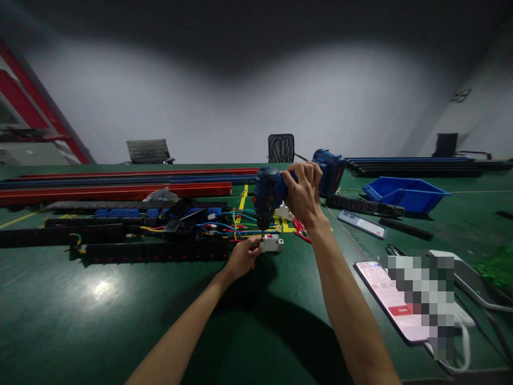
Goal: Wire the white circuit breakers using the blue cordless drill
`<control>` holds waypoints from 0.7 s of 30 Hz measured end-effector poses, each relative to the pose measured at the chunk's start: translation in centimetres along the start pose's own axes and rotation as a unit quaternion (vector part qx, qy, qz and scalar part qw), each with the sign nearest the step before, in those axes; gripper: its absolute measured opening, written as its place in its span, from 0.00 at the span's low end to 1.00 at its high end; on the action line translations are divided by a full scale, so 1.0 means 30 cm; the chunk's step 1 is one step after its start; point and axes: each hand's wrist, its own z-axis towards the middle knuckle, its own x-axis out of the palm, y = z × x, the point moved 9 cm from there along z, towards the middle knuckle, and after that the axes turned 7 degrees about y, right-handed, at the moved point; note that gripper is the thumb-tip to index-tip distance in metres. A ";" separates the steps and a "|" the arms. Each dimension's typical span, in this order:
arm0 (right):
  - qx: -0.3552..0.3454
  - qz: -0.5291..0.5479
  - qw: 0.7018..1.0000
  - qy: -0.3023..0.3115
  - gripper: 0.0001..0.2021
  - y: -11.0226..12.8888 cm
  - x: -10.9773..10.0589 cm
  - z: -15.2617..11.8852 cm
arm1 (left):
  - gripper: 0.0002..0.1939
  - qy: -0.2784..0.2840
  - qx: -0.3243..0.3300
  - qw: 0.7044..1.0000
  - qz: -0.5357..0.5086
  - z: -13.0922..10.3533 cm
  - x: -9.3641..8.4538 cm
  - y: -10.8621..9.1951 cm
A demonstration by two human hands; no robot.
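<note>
My right hand (305,193) is wrapped round the handle of a blue cordless drill (267,188), held with its chuck pointing down. The bit meets the left end of a small white circuit breaker (273,244), though the exact contact point is too small to make out. Fingers and thumb of my left hand (241,258) pinch that same end of the breaker, close to the bit. Coloured wires (230,227) run from a long black power strip (160,252) toward the breaker. Behind it lies a second white breaker (284,213), beside red wires (301,231).
More black strips and red rails (192,189) stretch across the left of the green table. On the right are a blue bin (404,193), a black socket strip (363,205), a grey labelled device (363,223) and a lit phone (387,297) with cables.
</note>
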 end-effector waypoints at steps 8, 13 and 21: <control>0.006 0.022 1.000 0.004 0.20 -0.007 0.013 -0.005 | 0.22 -0.001 0.009 1.000 -0.001 -0.004 0.001 -0.003; 0.006 0.035 0.999 0.028 0.22 -0.013 0.026 -0.004 | 0.22 -0.005 0.015 1.000 -0.002 -0.005 0.001 -0.008; -0.008 0.014 1.000 0.019 0.21 -0.003 0.020 -0.002 | 0.22 -0.003 0.020 1.000 -0.004 -0.005 0.001 -0.019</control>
